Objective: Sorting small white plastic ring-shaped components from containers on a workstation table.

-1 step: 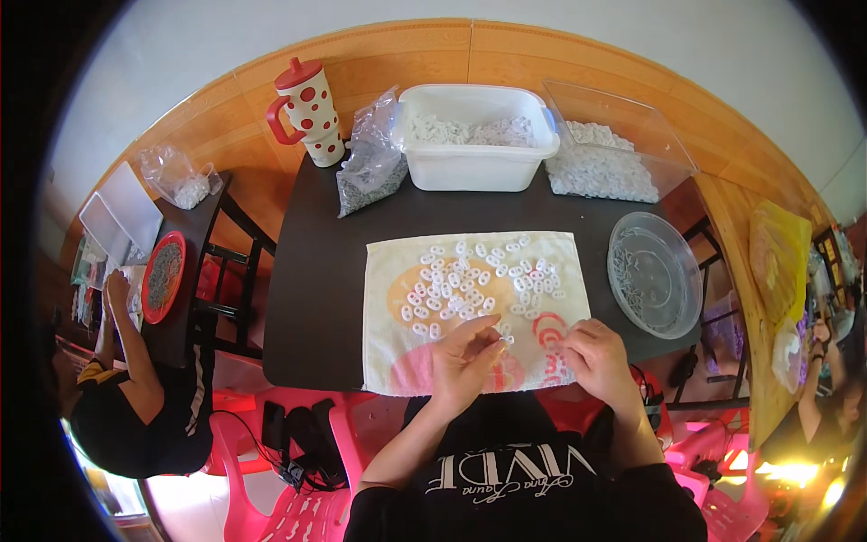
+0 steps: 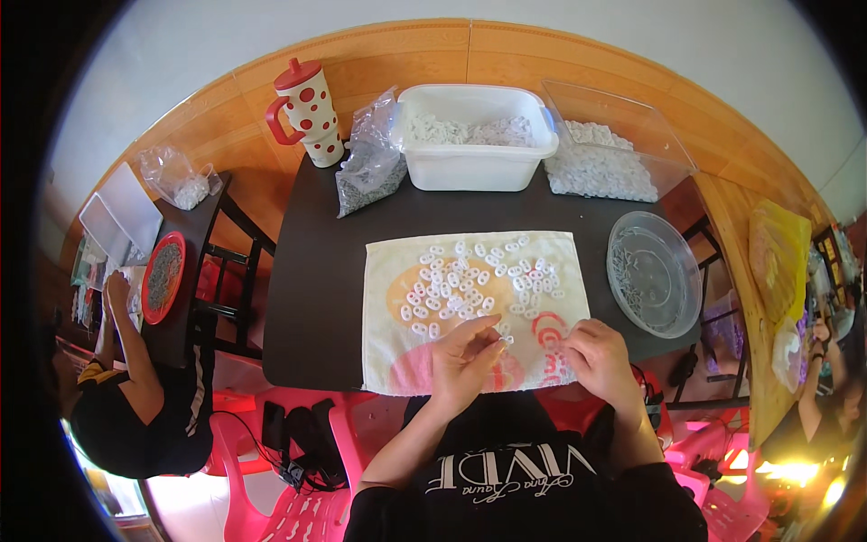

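Note:
My left hand (image 2: 465, 361) is over the near part of a printed towel (image 2: 384, 348), pinching a small white plastic piece (image 2: 508, 341) between thumb and fingertips. A little to its right, my right hand (image 2: 596, 359) is closed in a pinch above the towel's right edge. Whatever its fingertips hold is too small to make out. Beyond my hands, many small white oval pieces with two holes (image 2: 452, 289) lie loose across the towel.
Along the back stand a dotted tumbler (image 2: 312, 113), a bag of grey bits (image 2: 370, 172), a white tub (image 2: 474, 167) and a clear bin of white pieces (image 2: 601, 172). A round clear tub (image 2: 664, 289) sits right. Another person (image 2: 135, 379) works at the left table.

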The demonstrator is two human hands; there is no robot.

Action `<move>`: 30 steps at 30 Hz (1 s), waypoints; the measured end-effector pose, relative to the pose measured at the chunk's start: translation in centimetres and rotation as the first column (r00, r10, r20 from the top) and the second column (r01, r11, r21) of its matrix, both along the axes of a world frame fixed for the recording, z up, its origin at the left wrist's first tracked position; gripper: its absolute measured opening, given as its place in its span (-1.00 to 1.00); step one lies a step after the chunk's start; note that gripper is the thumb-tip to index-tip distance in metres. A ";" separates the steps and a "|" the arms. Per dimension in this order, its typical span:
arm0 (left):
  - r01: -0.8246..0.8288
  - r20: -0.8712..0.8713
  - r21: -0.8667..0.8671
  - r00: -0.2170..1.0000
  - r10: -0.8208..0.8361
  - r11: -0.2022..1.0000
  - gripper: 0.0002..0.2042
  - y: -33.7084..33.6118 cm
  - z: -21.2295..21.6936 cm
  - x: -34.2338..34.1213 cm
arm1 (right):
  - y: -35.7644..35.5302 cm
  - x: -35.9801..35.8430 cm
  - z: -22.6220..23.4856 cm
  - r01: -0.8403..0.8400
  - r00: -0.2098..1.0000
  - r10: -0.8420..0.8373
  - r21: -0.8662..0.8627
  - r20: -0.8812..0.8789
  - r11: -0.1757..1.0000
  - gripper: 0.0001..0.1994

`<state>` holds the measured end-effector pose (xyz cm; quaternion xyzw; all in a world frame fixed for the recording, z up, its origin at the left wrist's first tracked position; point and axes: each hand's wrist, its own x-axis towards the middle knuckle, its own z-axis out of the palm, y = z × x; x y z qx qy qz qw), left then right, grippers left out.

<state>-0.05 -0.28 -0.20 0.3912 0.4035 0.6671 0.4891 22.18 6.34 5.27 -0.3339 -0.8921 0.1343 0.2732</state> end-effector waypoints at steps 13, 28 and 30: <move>0.115 0.015 0.029 0.993 -0.116 0.993 -0.55 -0.2 0.5 -0.1 | -0.1 -7.5 -3.8 -0.399 0.519 -0.409 -0.636 -0.751 0.661 -0.93; 0.130 0.045 0.061 0.990 -0.133 0.990 -0.60 -0.2 -0.3 -0.4 | 0.7 -6.5 -3.0 -0.434 0.656 -0.209 -0.589 -0.725 0.682 -0.90; 0.137 0.065 0.046 0.988 -0.140 0.989 -0.63 -0.2 -0.2 -0.4 | 0.7 -6.4 -2.9 -0.436 0.663 -0.193 -0.583 -0.723 0.686 -0.89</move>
